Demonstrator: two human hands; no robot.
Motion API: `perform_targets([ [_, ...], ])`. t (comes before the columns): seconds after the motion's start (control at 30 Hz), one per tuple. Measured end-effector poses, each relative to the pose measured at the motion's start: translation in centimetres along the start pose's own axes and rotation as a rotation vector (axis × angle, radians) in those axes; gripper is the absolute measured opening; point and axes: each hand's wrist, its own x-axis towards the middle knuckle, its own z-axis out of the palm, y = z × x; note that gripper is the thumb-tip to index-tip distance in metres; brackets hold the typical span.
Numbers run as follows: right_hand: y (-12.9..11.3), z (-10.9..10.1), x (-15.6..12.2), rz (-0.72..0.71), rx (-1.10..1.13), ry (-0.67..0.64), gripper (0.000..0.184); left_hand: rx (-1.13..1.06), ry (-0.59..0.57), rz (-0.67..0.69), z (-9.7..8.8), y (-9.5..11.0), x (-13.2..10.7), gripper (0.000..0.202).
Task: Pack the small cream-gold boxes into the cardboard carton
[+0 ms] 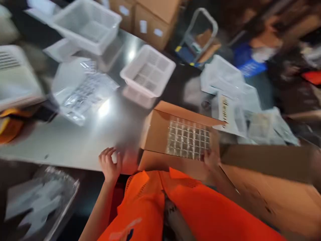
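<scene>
Shiny table (pixel 75 140), cardboard box (pixel 160 134) touching right hand (pixel 212 159) fingers

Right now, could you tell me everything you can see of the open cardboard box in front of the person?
The cardboard box is brown and lies open at the near edge of the metal table, its flaps folded outward. Inside lies a gridded clear tray of small glinting cells; the blur hides their contents. The right hand touches the box's near right corner. The left hand rests apart from it, on the table edge, fingers spread. An orange garment sits just below the near flap.
</scene>
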Motion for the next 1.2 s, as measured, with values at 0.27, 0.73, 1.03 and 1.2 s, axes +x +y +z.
perform_targets([
  [0.27,7.5,4.7,-1.7,-0.017,0.087,-0.037,0.031,0.164,-0.821,1.211,13.0,17.4,4.9,0.024],
  [0.73,16.9,7.0,-0.2,0.005,0.355,0.135,0.032,0.602,-1.085,1.255,15.3,25.9,7.6,0.028],
  [1.03,17.0,11.0,-0.7,0.054,0.582,0.365,0.042,0.824,-0.817,0.67,10.5,27.0,9.5,0.027],
  [1.2,15.9,11.9,-4.6,0.193,0.676,0.414,0.045,0.847,-0.629,0.336,6.0,22.2,12.9,0.022],
])
